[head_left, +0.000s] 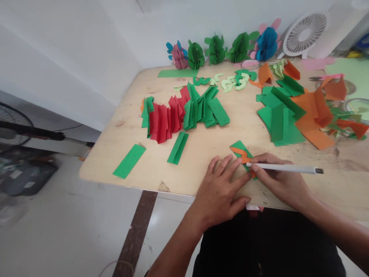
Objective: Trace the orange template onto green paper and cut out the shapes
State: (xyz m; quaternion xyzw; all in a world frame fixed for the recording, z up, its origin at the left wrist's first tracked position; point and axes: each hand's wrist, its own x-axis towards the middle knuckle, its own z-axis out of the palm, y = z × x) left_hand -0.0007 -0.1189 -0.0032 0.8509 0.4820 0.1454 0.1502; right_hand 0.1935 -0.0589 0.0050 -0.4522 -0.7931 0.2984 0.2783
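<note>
Our right hand [286, 185] pinches a slim white pen [288, 167]; our left hand [220, 190] spreads beside a wavy orange paper cutout [243, 155].

Black clothing [271, 242] on lower body; bare forearms [184, 234], bare fingers [225, 164].

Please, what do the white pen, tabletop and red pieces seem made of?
White pen: probably plastic, smooth and evenly coloured. Tabletop: wood or wood-look board, fairly matt, with knot-like marks. Red pieces: likely matt paper, with thin edges and creases.
</note>
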